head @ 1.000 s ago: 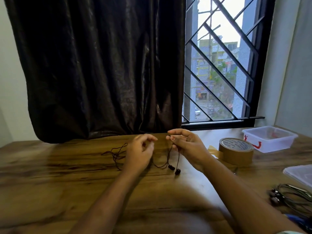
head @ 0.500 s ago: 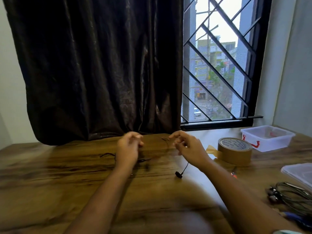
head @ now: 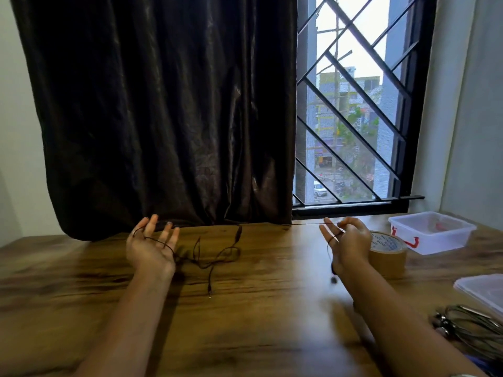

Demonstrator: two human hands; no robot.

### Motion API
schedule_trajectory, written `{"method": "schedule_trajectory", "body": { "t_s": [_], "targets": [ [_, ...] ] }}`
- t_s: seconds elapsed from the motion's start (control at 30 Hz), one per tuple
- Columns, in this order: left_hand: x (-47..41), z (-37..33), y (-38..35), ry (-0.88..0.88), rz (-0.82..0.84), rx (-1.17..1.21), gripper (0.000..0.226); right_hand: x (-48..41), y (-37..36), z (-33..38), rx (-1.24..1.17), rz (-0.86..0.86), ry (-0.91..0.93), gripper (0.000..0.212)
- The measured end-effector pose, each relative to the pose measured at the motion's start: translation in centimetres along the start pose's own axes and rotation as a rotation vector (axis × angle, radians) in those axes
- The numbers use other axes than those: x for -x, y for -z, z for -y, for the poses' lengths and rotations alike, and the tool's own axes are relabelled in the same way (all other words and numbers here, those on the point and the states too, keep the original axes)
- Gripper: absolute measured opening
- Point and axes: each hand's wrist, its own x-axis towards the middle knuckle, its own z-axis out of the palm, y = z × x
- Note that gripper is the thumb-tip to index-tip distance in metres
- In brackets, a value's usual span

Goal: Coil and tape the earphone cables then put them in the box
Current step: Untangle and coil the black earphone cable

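Observation:
A thin black earphone cable (head: 215, 254) lies in loose loops on the wooden table (head: 245, 322), its jack plug (head: 209, 292) pointing toward me. My left hand (head: 152, 246) is held palm up with straight, spread fingers, and the cable is draped across them. My right hand (head: 345, 240) pinches the cable, with one strand stretched taut between the hands. An earbud (head: 333, 279) dangles below the right hand. A brown tape roll (head: 388, 254) stands just right of that hand. The clear plastic box (head: 432, 232) sits at the far right.
A clear lid (head: 484, 289) lies at the right edge. Near it, at the lower right, rests a coiled bundle of grey earphones (head: 468, 322). A dark curtain (head: 163, 118) and a barred window (head: 351, 118) stand behind the table.
My hands have moved apart, drawing the cable out across the table. The left hand has opened palm up, and the tangle has spread into loose loops.

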Motion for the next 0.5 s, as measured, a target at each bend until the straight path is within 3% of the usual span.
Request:
{"method": "schedule_trajectory", "body": {
  "t_s": [0.1,0.17,0.27,0.4,0.5],
  "targets": [
    [0.5,0.3,-0.2,0.020,0.020,-0.007,0.030,-0.2,0.1,0.4,-0.096,0.000,0.011,0.043],
    [1.3,0.8,-0.7,0.045,0.099,-0.069,0.026,-0.3,0.3,0.2,0.052,0.095,0.049,0.042],
    [2.5,1.9,-1.7,0.081,0.247,-0.334,0.027,0.1,0.4,-0.5,0.580,0.359,0.164,0.033],
    [4.1,3.9,-2.3,0.061,0.420,-0.673,0.037,2.0,0.4,-2.8,1.486,0.726,0.495,0.011],
    [5.6,4.6,-2.5,-0.001,0.538,-0.782,0.043,4.2,0.3,-4.8,1.785,0.778,0.629,0.035]
  ]
}}
